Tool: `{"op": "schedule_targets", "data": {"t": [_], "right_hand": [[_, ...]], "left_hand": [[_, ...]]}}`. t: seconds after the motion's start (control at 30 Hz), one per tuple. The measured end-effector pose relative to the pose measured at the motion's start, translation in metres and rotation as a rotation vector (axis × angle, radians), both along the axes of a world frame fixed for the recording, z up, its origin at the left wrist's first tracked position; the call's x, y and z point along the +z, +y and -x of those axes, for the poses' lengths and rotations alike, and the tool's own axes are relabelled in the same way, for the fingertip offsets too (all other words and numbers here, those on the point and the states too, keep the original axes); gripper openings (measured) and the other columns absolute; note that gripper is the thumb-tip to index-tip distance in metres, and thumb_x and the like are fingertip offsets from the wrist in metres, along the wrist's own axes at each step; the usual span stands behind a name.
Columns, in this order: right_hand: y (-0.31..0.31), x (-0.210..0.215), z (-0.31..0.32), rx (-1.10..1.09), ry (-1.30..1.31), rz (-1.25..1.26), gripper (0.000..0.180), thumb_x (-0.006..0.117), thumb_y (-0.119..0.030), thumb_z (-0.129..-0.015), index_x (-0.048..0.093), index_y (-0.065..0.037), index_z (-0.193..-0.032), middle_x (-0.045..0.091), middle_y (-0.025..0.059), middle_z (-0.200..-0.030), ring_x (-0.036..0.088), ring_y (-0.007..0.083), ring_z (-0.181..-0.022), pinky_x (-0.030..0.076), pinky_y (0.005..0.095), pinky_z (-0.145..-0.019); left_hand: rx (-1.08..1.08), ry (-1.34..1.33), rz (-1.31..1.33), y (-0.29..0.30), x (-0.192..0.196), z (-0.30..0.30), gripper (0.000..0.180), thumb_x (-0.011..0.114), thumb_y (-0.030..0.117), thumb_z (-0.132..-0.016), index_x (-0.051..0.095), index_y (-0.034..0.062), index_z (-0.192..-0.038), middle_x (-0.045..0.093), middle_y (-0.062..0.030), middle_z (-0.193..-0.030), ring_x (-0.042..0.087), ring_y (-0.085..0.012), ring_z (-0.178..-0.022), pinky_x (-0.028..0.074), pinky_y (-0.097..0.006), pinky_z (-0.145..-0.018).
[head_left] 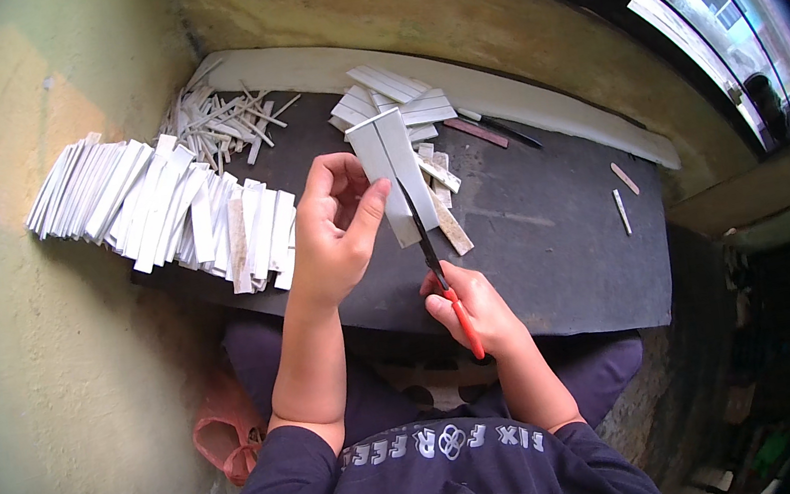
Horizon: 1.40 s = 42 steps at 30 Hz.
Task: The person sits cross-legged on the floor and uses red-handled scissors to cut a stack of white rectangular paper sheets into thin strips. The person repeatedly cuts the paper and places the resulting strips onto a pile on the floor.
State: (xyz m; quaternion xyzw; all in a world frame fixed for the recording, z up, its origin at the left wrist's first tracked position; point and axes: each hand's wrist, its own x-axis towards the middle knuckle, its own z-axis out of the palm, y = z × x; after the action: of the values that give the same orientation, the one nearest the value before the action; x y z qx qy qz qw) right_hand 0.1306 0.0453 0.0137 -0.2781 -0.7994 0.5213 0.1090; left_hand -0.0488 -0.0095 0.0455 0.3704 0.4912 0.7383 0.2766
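White strip (410, 169), long axis pointing forward, is pinched at its left by the left hand (334, 230); the right hand (482, 307) clasps red-handled scissors (449, 296), blades apparently within its near half.

White flat panel (374, 144) held up mid-frame, dark line running lengthwise; from where I stand, lower end looks split. Scissors (447, 290) sit in the split, dark blades up, red handles toward lower centre.
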Motion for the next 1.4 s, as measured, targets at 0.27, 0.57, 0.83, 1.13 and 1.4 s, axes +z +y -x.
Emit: {"op": "schedule_targets", "data": {"t": [0.27,0.57,0.83,1.13,1.4], "right_hand": [[0.003,0.004,-0.006,0.047,0.096,0.036,0.033,0.055,-0.03,-0.081,0.052,0.001,-0.088,0.052,0.0139,-0.073,0.052,0.0275,-0.07,0.043,0.0354,-0.066],[0.005,0.001,-0.005,0.025,0.082,0.06,0.027,0.057,-0.026,-0.08,0.052,0.001,-0.079,0.052,0.0154,-0.067,0.053,0.0306,-0.063,0.043,0.0371,-0.061],[0.006,-0.014,-0.003,-0.008,0.096,0.036,0.029,0.058,-0.027,-0.079,0.05,0.0,-0.073,0.049,0.0141,-0.061,0.05,0.0273,-0.058,0.042,0.036,-0.057],[0.007,-0.021,0.003,-0.048,0.198,0.022,0.033,0.06,-0.027,-0.08,0.047,0.001,-0.066,0.043,0.012,-0.052,0.042,0.0236,-0.048,0.038,0.0343,-0.049],[0.008,-0.028,0.008,-0.071,0.231,-0.037,0.037,0.064,-0.025,-0.08,0.045,0.0,-0.062,0.041,0.0115,-0.05,0.038,0.0221,-0.045,0.036,0.0328,-0.047]], "left_hand": [[-0.098,0.007,0.031,-0.002,-0.004,-0.012,0.019,0.059,0.004,-0.086,0.047,0.0017,-0.1,0.055,-0.0019,-0.09,0.053,-0.0063,-0.081,0.043,-0.02,-0.072],[-0.096,-0.005,0.015,0.003,-0.007,-0.016,0.018,0.056,0.005,-0.087,0.045,0.0026,-0.101,0.053,-0.0013,-0.089,0.051,-0.0054,-0.078,0.042,-0.019,-0.068],[-0.104,-0.006,-0.007,0.004,-0.007,-0.014,0.016,0.055,0.005,-0.088,0.044,0.003,-0.1,0.053,-0.0005,-0.088,0.05,-0.0048,-0.077,0.041,-0.019,-0.065],[-0.069,0.033,-0.021,0.006,-0.009,-0.012,0.017,0.053,0.006,-0.088,0.045,0.0031,-0.103,0.053,-0.0007,-0.086,0.049,-0.0049,-0.072,0.04,-0.019,-0.061],[-0.045,-0.025,-0.019,0.009,-0.012,-0.011,0.017,0.054,0.006,-0.088,0.045,0.0025,-0.102,0.053,-0.0011,-0.086,0.049,-0.0049,-0.072,0.04,-0.019,-0.061]]}}
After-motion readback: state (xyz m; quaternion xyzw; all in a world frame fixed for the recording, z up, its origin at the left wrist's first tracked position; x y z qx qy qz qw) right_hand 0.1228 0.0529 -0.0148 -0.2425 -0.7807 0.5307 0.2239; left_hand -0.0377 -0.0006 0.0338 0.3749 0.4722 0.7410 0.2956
